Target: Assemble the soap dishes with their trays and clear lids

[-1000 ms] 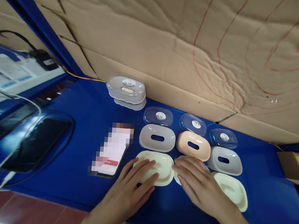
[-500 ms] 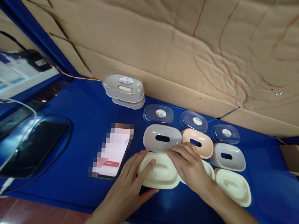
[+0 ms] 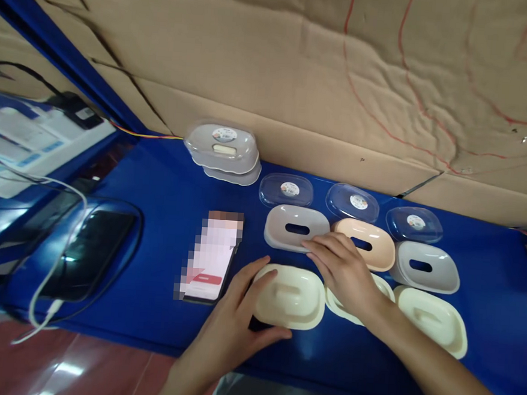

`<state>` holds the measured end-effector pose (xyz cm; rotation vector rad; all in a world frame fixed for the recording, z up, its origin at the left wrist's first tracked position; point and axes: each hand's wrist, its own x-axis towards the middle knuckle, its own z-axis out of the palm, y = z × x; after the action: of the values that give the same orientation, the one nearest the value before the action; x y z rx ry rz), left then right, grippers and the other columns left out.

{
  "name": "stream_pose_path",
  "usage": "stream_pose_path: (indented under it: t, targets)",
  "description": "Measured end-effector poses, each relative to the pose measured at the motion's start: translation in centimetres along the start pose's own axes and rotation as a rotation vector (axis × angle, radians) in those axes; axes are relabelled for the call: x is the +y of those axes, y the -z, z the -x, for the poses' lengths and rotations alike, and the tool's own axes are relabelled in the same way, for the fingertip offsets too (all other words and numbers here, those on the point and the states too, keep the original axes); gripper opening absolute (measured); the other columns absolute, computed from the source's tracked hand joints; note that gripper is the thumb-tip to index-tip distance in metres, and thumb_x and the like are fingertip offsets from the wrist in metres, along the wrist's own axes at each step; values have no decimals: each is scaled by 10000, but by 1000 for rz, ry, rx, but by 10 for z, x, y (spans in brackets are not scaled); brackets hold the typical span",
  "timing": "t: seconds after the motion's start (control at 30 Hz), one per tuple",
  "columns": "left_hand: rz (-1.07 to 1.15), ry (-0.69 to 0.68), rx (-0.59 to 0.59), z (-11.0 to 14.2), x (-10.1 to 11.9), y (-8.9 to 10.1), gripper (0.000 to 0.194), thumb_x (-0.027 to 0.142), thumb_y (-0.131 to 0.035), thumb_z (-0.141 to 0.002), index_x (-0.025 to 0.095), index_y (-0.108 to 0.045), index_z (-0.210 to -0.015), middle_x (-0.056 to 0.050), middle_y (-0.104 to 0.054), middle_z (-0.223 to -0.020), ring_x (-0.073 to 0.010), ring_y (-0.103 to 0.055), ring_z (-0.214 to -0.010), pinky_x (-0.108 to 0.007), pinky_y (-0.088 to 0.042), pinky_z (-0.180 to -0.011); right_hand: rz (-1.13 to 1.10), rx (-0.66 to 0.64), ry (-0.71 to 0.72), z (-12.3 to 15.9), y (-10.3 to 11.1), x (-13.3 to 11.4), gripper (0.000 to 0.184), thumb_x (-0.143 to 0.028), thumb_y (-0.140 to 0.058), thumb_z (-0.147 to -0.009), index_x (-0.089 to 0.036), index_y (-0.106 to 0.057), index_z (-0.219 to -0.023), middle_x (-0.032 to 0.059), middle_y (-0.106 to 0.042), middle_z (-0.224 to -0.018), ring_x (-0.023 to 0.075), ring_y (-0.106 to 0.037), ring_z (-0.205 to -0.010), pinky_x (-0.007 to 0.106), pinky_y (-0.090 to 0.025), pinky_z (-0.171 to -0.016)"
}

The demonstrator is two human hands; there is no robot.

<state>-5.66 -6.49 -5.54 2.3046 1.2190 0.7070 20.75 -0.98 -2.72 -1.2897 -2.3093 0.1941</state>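
Left hand spread round cream dish, grip unclear. Grey dish just behind cream dish, long axis sideways; right hand nearer, fingertips at rim, grasp unclear.

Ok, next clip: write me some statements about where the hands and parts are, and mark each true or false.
1. The left hand is at the leftmost cream tray. True.
2. The right hand is on a clear lid. False: its fingertips are at the near edge of the left grey cover.
3. The peach cover sits between two grey ones. True.
4. The phone with the lit screen lies right of the cream trays. False: it lies left of them.
5. Three separate clear lids lie behind the covers. True.
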Motion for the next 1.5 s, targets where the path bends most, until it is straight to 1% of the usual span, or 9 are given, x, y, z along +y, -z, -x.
stream_pose_path:
  t: [0.27,0.4,0.6,0.7,0.8,0.93,1.03,1.2,1.5]
  targets:
    - [-51,-111,122,-1,0,-1,460,530,-787,-907,187,-636,-1174,-208,-586,-1496,-391,-618,-1381,-595,-628,-1058,-73,73,20,-2,15,-8,282,-194,-624,-1056,-200,-723,-1320,90,-784,-1173,242,-700,-1057,430,-565,-984]
    - [-56,-140,150,-3,-1,-2,291,445,-786,-933,205,-627,-968,-154,-634,-1428,-374,-664,-1309,-567,-669,-987,-93,41,32,9,30,-18,325,-178,-647,-1042,-216,-690,-1362,80,-778,-1185,241,-703,-1062,432,-558,-974]
    - [-21,-72,127,-1,-2,-4,570,533,-778,-915,189,-583,-1325,-179,-639,-1366,-377,-696,-1245,-569,-673,-970,-137,71,35,42,42,-33,498,-97,-695,-989,-232,-610,-1461,72,-772,-1169,233,-688,-1048,419,-571,-926]
    - [26,39,140,2,-2,-4,760,574,-832,-842,199,-506,-1417,-209,-588,-1439,-402,-681,-1279,-589,-665,-972,-97,74,85,47,48,-38,437,-66,-688,-977,-170,-645,-1399,84,-775,-1137,225,-676,-1011,408,-549,-907]
    - [144,72,144,2,-4,-2,1028,540,-917,-754,250,-361,-1567,-230,-460,-1587,-428,-541,-1454,-638,-581,-1095,-73,25,144,43,51,-44,296,-93,-673,-981,-120,-693,-1276,72,-779,-1052,209,-665,-935,397,-512,-893]
    - [295,35,150,3,-6,-2,1202,376,-927,-798,367,-120,-1688,-197,-225,-1753,-398,-343,-1603,-660,-463,-1210,-51,-7,195,39,43,-50,191,-113,-652,-969,-135,-725,-1144,29,-772,-919,192,-637,-833,378,-480,-862]
    - [285,-4,64,5,-6,-1,1188,326,-896,-842,393,-75,-1699,-173,-159,-1785,-382,-302,-1624,-634,-461,-1218,-49,-17,248,42,31,-53,176,-115,-639,-981,-133,-726,-1133,19,-776,-925,179,-633,-831,377,-469,-917]
    - [116,-21,-74,4,-3,1,879,309,-806,-926,315,-311,-1652,-176,-261,-1739,-378,-386,-1575,-593,-497,-1197,-8,-90,287,48,15,-55,157,-110,-635,-1010,-127,-724,-1138,18,-758,-940,188,-629,-867,400,-456,-988]
    - [77,-30,-80,1,-3,1,780,258,-819,-905,260,-434,-1583,-194,-301,-1703,-387,-458,-1514,-588,-538,-1158,70,-139,354,47,14,-55,190,-127,-565,-1059,-144,-730,-1151,25,-780,-1034,202,-629,-908,419,-447,-1020]
